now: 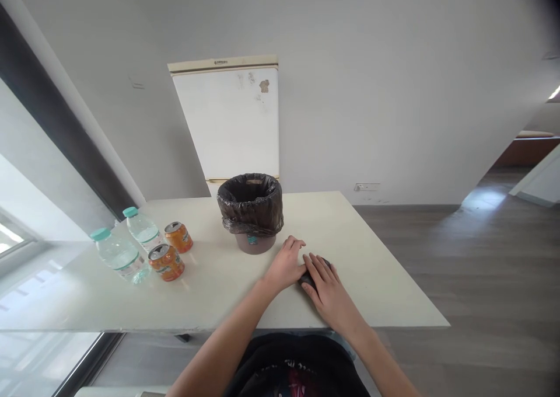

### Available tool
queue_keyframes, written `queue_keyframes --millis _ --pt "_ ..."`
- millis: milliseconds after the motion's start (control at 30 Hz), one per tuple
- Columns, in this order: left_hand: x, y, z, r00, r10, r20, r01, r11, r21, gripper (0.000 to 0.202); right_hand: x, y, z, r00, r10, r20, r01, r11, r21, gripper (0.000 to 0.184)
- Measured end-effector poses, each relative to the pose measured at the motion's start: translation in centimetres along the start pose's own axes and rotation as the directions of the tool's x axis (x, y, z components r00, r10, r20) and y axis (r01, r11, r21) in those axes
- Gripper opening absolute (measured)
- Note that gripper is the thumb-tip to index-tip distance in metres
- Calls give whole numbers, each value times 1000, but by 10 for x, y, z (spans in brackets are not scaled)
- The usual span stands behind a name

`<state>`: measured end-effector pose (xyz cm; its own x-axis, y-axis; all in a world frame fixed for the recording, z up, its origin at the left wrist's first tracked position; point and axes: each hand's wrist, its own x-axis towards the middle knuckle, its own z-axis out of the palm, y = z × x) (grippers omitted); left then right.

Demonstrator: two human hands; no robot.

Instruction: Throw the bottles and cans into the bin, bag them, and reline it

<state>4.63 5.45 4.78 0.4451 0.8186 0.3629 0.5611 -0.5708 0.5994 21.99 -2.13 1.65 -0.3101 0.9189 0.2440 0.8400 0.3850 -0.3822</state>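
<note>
A small, dark, rounded bundle [307,278] rests on the table, mostly covered by my right hand [326,289]. The fingers of that hand lie together over its top and press it down. What the bundle is made of is hard to make out; it looks black and soft. Beside its left edge is my left hand [286,265], with loosely bent fingers apart and the thumb side touching the bundle. Just beyond my left hand stands a bin [256,244] lined with a black plastic bag [254,216], folded over the rim.
On the left of the white table [210,292] stand two orange cans [167,263] and two clear plastic bottles [118,256] with teal caps. A white fridge [231,122] is against the wall behind. The table's right edge slants toward the wooden floor [437,257].
</note>
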Motion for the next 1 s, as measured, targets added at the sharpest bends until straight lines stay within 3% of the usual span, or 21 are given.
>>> queue_keyframes --millis 233,433,533,633,767,1000 --pt "-35 -13 -36 998 35 46 -39 997 73 28 0 7 3 989 143 23 -137 974 -181 65" --pt "-85 -37 -64 999 -38 24 33 982 184 23 -14 61 -17 931 364 -3 -349 888 -299 69" --pt "-109 -51 -79 999 -53 7 50 970 240 18 -23 90 -24 901 433 -26 -417 848 -327 70" --pt "-130 -61 -92 997 -81 -12 81 961 263 22 -27 104 -25 886 460 -53 -448 823 -348 70" --pt "-144 -65 -98 988 -142 -67 155 949 276 22 -26 103 -25 895 443 -62 -433 824 -365 71" --pt "-141 -62 -95 984 -162 -81 180 925 335 17 -26 101 -26 888 460 -21 -433 820 -375 75"
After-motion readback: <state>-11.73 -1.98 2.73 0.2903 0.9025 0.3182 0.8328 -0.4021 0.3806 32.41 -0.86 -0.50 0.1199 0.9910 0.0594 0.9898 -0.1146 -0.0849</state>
